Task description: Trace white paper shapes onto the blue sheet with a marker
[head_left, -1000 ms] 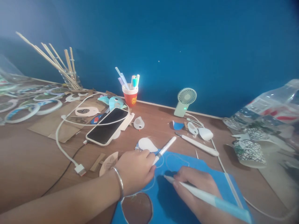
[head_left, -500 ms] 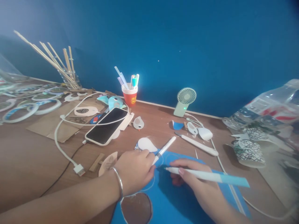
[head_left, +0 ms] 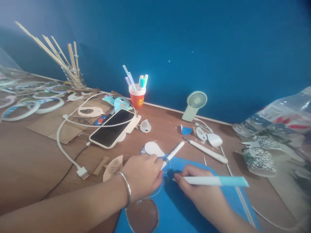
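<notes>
My left hand (head_left: 144,176), with a silver bangle at the wrist, rests on the blue sheet (head_left: 189,207). A white pen with a grey band (head_left: 175,151) sticks out from its thumb and forefinger. My right hand (head_left: 199,187) pinches a white marker with a light blue end (head_left: 213,181). Its tip points left, close over the sheet, partly hidden by the fingertips; whether it touches cannot be told. Pale curved outlines show on the sheet beside my left hand. Near the sheet's front edge is a rounded cut-out hole (head_left: 143,215). A white teardrop-shaped piece (head_left: 153,149) lies just beyond my left hand.
A phone (head_left: 112,128) with white cables lies left. Behind stand a red paper cup of pens (head_left: 137,98) and a small green fan (head_left: 195,103). A craft knife (head_left: 209,152) lies beyond the sheet. Patterned paper pieces (head_left: 259,160) and a plastic bottle (head_left: 286,113) are right.
The right fingers have drawn in closer around the marker, and its light blue end has swung slightly left and up. My left hand stays in place. The view has shifted slightly.
</notes>
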`<state>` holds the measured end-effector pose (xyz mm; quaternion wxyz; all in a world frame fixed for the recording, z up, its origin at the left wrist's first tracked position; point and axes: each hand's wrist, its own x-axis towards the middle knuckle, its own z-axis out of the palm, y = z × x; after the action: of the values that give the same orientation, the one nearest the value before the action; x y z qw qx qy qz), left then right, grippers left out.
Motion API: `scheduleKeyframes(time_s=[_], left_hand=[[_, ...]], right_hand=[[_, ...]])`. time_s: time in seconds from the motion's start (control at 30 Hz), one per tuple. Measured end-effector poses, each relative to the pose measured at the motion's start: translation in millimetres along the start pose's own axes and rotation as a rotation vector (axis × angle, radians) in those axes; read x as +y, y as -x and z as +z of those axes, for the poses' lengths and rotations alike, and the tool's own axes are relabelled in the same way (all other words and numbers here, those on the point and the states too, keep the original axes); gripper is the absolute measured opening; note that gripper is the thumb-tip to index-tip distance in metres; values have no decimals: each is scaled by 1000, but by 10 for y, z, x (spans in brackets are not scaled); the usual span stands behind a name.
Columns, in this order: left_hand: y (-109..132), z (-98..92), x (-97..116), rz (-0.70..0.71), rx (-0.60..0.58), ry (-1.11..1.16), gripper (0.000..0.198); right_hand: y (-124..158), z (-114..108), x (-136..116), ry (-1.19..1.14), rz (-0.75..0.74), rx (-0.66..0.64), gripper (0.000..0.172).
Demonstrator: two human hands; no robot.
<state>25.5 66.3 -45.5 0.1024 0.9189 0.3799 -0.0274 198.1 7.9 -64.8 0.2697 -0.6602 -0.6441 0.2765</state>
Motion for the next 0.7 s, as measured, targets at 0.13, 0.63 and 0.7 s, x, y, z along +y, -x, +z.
scheduleKeyframes(time_s=[0.13,0.63,0.7], left_hand=[[3,0,-4,3,-5,6,20],[-6,40,-7,31,20,-34,18],[-6,37,-7,34,19,-35,18]], right_hand=[[-3,3,-8,7,-13,2,30],[16,-8,-27,13,-12,-24,30],[14,-10,-28,15,-17,-32,30]])
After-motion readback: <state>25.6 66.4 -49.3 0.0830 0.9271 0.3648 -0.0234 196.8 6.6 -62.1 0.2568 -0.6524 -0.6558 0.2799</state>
